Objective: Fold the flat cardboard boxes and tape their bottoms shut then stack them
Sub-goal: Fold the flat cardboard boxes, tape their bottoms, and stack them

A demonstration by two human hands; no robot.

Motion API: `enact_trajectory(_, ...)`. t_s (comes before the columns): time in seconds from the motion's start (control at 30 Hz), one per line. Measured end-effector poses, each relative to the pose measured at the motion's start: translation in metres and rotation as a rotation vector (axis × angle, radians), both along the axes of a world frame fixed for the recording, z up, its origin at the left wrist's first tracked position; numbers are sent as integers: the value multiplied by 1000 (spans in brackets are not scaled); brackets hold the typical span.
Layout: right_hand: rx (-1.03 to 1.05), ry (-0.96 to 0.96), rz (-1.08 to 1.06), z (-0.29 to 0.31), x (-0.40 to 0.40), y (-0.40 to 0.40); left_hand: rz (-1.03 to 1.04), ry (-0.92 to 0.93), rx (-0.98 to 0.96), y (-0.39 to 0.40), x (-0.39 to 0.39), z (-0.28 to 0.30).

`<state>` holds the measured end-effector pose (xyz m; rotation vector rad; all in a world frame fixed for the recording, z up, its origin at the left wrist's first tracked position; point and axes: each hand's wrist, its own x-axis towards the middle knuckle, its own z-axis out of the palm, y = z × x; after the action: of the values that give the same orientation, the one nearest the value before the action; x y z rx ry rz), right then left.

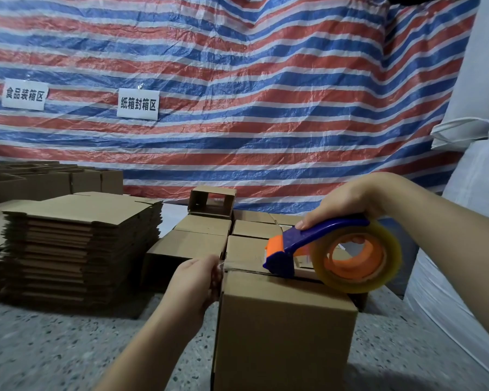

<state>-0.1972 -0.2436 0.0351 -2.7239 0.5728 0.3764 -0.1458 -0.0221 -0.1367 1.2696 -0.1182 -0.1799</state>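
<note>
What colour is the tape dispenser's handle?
Blue, with orange parts, on the tape dispenser; seen in the head view.

Dim, even indoor light is falling from above. Soft shadows are pooling under the flat stack [82,249] at nine o'clock. Wide-angle distortion is bending edges; the floor [54,348] is blurring.

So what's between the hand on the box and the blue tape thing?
In the head view, a strip of clear tape runs along the box top, from the left hand to the tape dispenser.
</note>
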Motion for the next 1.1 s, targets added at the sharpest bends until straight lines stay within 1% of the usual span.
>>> enact_trajectory(0.23, 30, 37, 0, 0, -1, 1, -46, 12, -20, 0, 4, -5)
enact_trajectory(0.5, 8, 15, 17, -2, 0, 3, -57, 8, -62, 0, 5, -12)
enact_trajectory(0.6, 4, 9, 12, -3, 0, 2, -59, -12, -2, -1, 6, -21)
enact_trajectory(0.7, 0, -5, 1, -4, -1, 2, -26, -98, 89, -3, 5, -31)
enact_trajectory(0.77, -7, -9, 4, -5, 0, 4, -28, -135, 109, -4, 4, -33)
enact_trajectory(0.93, -19, -22, 8, -6, 2, 10, 0, -110, 161, -5, 4, -36)
enact_trajectory(1.1, -11, -18, 9, -7, 3, 11, 35, -73, 154, -9, -1, -36)
